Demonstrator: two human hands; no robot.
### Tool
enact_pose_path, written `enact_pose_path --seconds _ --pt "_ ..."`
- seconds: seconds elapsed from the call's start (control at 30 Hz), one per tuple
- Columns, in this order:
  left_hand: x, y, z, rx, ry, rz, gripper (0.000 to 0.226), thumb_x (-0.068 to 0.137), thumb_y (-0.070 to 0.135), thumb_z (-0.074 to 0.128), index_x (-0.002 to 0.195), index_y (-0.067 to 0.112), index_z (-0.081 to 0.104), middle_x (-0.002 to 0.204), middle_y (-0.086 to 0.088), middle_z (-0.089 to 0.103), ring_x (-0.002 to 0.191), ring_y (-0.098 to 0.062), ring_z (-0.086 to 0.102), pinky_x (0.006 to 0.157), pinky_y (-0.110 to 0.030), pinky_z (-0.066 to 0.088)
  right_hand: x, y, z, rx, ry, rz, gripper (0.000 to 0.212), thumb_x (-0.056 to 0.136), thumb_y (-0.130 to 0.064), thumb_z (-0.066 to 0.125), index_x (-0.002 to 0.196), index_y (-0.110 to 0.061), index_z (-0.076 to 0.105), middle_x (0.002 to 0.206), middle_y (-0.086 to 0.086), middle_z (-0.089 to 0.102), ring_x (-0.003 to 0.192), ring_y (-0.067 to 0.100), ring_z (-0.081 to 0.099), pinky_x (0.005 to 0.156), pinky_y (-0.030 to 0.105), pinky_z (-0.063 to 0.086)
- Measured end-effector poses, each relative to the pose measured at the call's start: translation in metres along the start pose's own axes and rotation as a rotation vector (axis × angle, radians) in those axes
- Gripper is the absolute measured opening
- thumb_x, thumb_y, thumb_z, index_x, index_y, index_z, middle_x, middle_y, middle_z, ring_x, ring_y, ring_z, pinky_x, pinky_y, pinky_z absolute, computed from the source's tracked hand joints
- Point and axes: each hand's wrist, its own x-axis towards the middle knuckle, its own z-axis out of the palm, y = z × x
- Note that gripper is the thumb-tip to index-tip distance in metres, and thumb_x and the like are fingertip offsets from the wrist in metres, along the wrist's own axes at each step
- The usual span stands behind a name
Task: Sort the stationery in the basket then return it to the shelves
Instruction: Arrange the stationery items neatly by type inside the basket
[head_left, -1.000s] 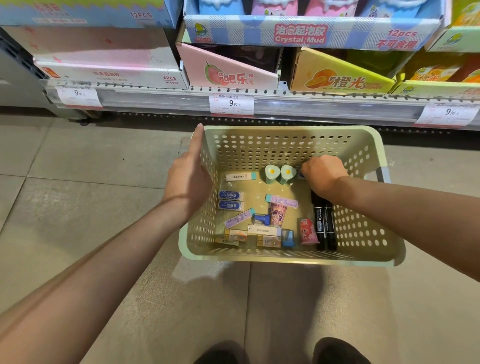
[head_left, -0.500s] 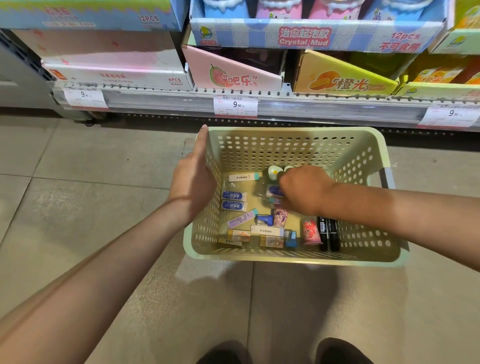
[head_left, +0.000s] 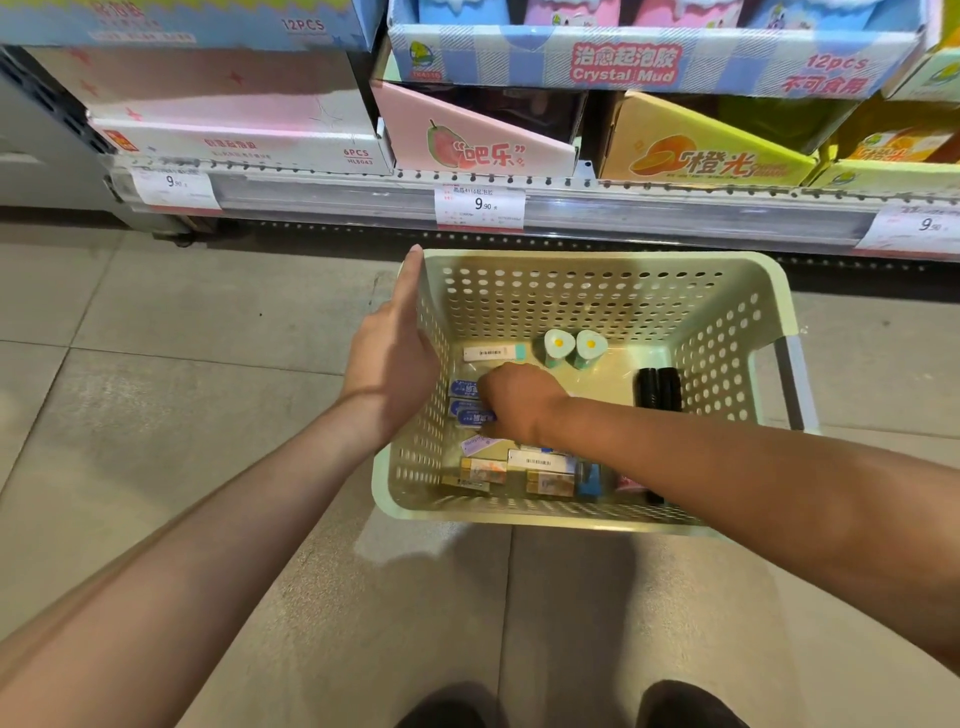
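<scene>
Tiled floor (head_left: 156, 415): perforated green basket (head_left: 597, 291); right hand (head_left: 514, 400) fingers pinch blue eraser (head_left: 475, 417); left hand (head_left: 389, 358) flat.

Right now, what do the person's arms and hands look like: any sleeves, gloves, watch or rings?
Both forearms are bare as far as the frame shows. No sleeve, glove, watch or band appears on the left hand or right hand. No ring shows on the left; the right's fingers are mostly hidden.
</scene>
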Motion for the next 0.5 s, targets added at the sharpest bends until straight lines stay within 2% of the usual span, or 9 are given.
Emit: enact_pose_path --seconds 0.17,0.33,0.43,0.5 --pt "0.0 -0.001 0.0 0.0 0.001 0.028 0.078 0.085 -0.009 0.042 0.15 0.02 0.01 0.073 0.0 0.05 0.054 -0.002 0.04 0.048 -0.017 0.027 0.001 -0.004 0.006 0.018 0.007 -0.007 0.033 0.083 -0.03 0.065 0.107 -0.009 0.06 0.111 0.012 0.061 0.1 0.03 0.06 0.067 0.027 0.039" --pt "0.001 -0.001 0.002 0.0 -0.011 0.009 0.078 0.085 -0.008 0.042 0.15 0.022 0.009 0.068 -0.001 0.05 0.054 -0.008 0.041 0.055 -0.026 0.034 0.004 -0.008 0.011 0.017 0.042 0.01 0.033 0.085 -0.026 0.062 0.112 -0.006 0.059 0.115 0.013 0.057 0.103 0.032 0.059 0.068 0.028 0.037" --pt "0.001 -0.001 0.002 0.023 -0.005 0.008 0.078 0.085 -0.008 0.042 0.149 0.022 0.008 0.062 0.008 0.041 0.054 -0.005 0.039 0.047 -0.018 0.025 0.006 -0.009 0.011 0.023 0.058 0.033 0.039 0.085 -0.023 0.062 0.119 -0.006 0.052 0.12 0.014 0.051 0.106 0.033 0.057 0.067 0.029 0.037" --pt "0.001 -0.001 0.001 0.034 -0.001 0.006 0.077 0.086 -0.007 0.041 0.149 0.022 0.008 0.061 0.008 0.04 0.054 -0.004 0.038 0.047 -0.022 0.023 0.008 -0.01 0.012 0.026 0.062 0.05 0.049 0.084 -0.021 0.065 0.126 -0.007 0.045 0.125 0.014 0.048 0.106 0.033 0.058 0.066 0.03 0.039"
